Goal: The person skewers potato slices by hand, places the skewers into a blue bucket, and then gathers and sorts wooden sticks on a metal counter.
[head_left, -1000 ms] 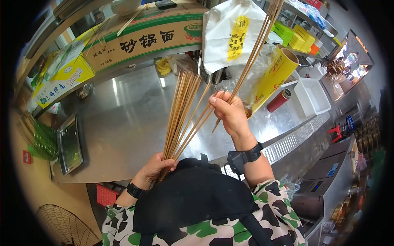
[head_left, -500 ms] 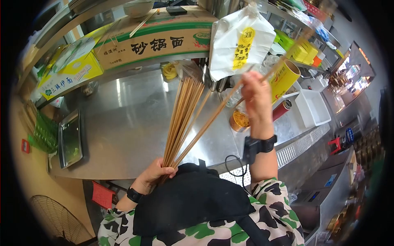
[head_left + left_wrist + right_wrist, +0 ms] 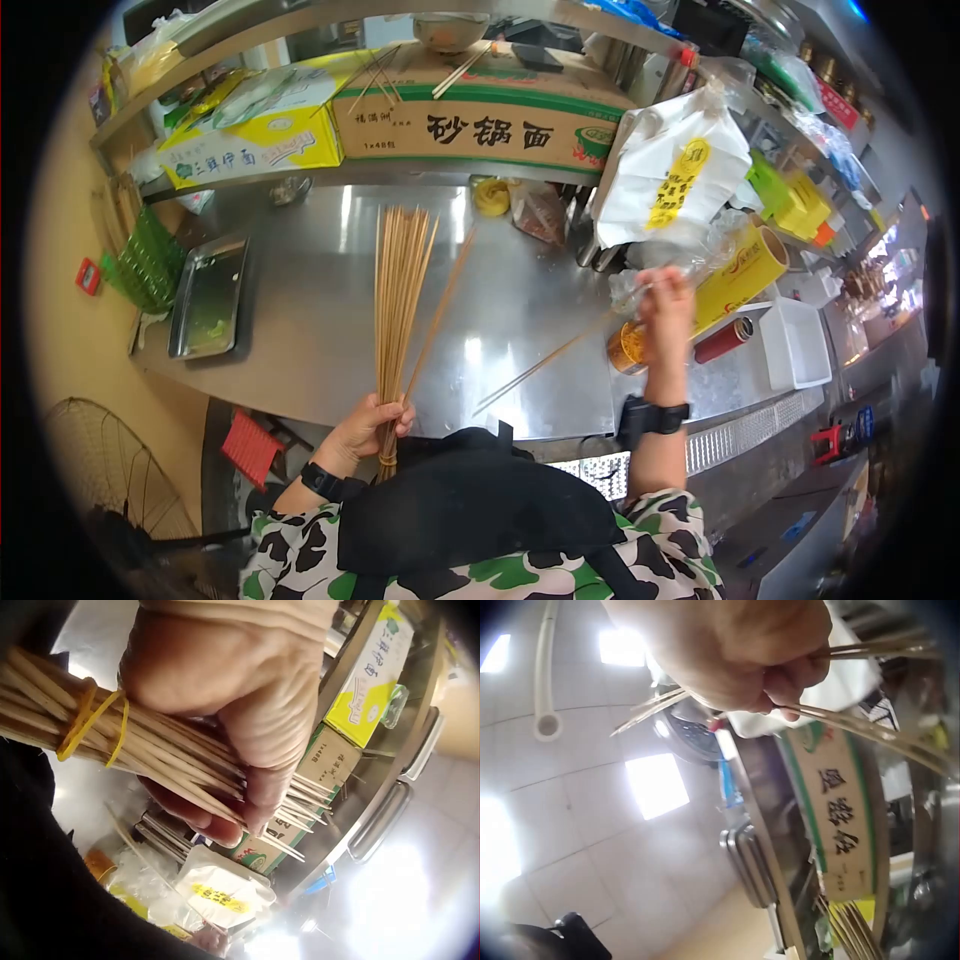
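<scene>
My left hand (image 3: 365, 428) grips a thick bundle of thin wooden skewers (image 3: 403, 285) near its lower end, tips fanning upward. One skewer leans out to the right of the others. In the left wrist view a yellow rubber band (image 3: 88, 729) wraps the bundle beside the thumb. Over the right part of the counter, my right hand (image 3: 668, 318), blurred, holds a few skewers (image 3: 540, 366) slanting down to the left. The right wrist view shows its curled fingers, with skewers (image 3: 870, 729) sticking out on both sides.
An orange tub (image 3: 627, 348) stands close to my right hand, with a red flask (image 3: 724, 340) and white bin (image 3: 797, 345) farther right. A metal tray (image 3: 208, 300) lies at the counter's left. Cardboard noodle boxes (image 3: 490, 135) and white bags (image 3: 672, 165) line the back.
My right hand has moved away from the bundle toward the right, carrying skewers. My left hand keeps its grip, and the bundle now stands more upright. The head view has shifted.
</scene>
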